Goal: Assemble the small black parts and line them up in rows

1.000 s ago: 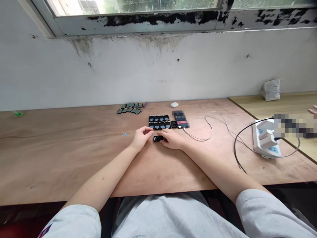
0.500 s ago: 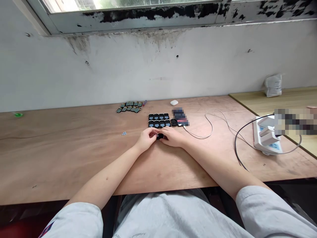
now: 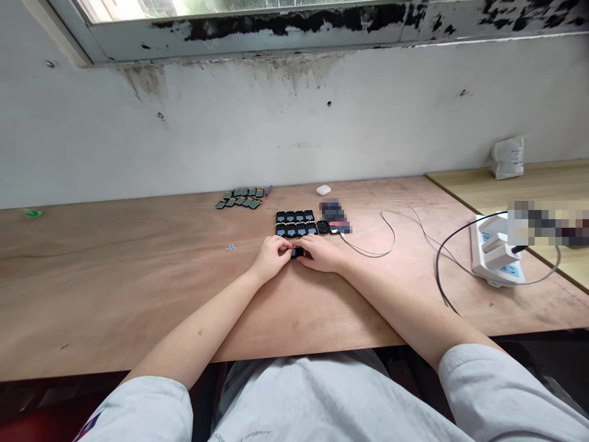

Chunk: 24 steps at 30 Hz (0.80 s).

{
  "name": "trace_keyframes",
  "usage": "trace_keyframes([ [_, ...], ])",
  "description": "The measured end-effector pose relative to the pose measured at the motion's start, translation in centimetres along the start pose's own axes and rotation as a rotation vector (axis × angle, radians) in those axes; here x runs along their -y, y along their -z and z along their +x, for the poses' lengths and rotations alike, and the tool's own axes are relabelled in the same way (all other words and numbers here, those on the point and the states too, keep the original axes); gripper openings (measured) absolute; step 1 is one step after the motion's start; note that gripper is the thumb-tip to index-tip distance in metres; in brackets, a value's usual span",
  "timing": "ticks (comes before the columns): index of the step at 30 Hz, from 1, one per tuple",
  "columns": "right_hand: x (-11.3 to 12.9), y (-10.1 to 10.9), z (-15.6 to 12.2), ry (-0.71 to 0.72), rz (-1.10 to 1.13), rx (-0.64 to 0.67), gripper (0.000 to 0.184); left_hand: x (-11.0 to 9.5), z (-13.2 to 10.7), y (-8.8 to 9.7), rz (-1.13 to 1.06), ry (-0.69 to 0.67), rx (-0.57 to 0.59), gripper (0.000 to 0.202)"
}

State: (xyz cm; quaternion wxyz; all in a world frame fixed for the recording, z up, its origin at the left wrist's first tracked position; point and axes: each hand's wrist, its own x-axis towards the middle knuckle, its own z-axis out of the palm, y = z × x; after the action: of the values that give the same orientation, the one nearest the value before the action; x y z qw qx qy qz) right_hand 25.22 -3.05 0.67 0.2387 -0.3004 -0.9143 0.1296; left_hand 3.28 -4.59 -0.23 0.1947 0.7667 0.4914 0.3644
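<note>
My left hand [image 3: 271, 256] and my right hand [image 3: 320, 253] meet at the middle of the wooden table [image 3: 138, 288]. Both are closed round a small black part [image 3: 297, 252], of which only a sliver shows between the fingers. Just beyond the hands lie two rows of similar small black parts [image 3: 296, 223] with grey faces. Further back left is a loose cluster of dark green flat pieces [image 3: 242, 199].
A white cable [image 3: 391, 236] runs right from a blurred item [image 3: 335, 217] beside the rows. A white power strip [image 3: 494, 258] with plugs and a black cable [image 3: 444, 270] sits at the right. A small white case [image 3: 323, 190] and a white bag [image 3: 507, 158] lie near the wall.
My left hand has moved right and closed onto the black part, which my right hand held alone a second ago. The part is now mostly hidden.
</note>
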Motion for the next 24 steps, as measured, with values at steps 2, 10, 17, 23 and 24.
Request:
trace_keyframes([
  [2,-0.1,-0.1,0.0,0.010,0.005,-0.009,0.045,0.1,0.2,-0.2,0.031,-0.014,0.008,0.009],
  [10,-0.5,-0.3,-0.1,0.002,0.001,-0.008,0.044,0.4,-0.3,1.2,0.079,-0.160,0.167,0.021],
  [17,-0.3,0.0,0.0,0.013,0.017,-0.012,0.046,0.7,-0.3,2.6,0.269,-0.326,0.304,0.029],
  [23,-0.4,-0.2,0.0,0.012,0.023,-0.017,0.047,0.0,0.2,2.2,0.364,-0.380,0.349,0.026],
  [24,-0.5,-0.3,0.0,0.011,0.024,-0.018,0.047,-0.1,0.2,2.2,0.356,-0.373,0.351,0.026],
])
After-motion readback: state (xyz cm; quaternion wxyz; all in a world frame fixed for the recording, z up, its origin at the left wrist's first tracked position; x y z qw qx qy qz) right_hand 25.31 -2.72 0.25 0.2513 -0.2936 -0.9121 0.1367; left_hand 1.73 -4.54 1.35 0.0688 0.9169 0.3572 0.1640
